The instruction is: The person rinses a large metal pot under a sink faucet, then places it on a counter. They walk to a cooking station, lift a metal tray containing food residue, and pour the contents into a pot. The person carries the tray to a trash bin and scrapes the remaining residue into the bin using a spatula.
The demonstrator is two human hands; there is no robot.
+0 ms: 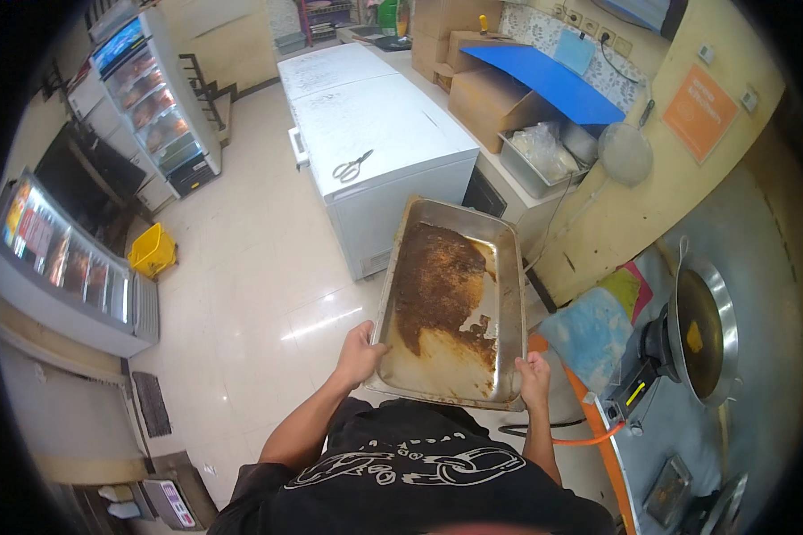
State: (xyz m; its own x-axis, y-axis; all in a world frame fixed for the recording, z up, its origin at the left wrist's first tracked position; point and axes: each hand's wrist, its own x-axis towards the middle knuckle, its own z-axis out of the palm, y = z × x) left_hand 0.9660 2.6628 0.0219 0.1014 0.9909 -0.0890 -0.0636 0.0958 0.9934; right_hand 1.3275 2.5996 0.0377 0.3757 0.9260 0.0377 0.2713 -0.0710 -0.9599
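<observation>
Both my hands carry a deep rectangular metal pan in front of my body, above the floor. My left hand grips its left rim near the close corner, thumb over the edge. On the opposite side, my right hand clasps the rim near the other close corner. A dark brown, crusty residue coats much of the pan's bottom, with thinner brown smears toward me. The fingers under the rim are partly hidden. Beyond the pan stands a white chest freezer with kitchen scissors on its lid.
To the right, a wok with dark liquid sits on a gas burner, with an orange hose below. A blue cloth lies beside it. Glass-front fridges and a yellow bucket stand left. Cardboard boxes line the counter.
</observation>
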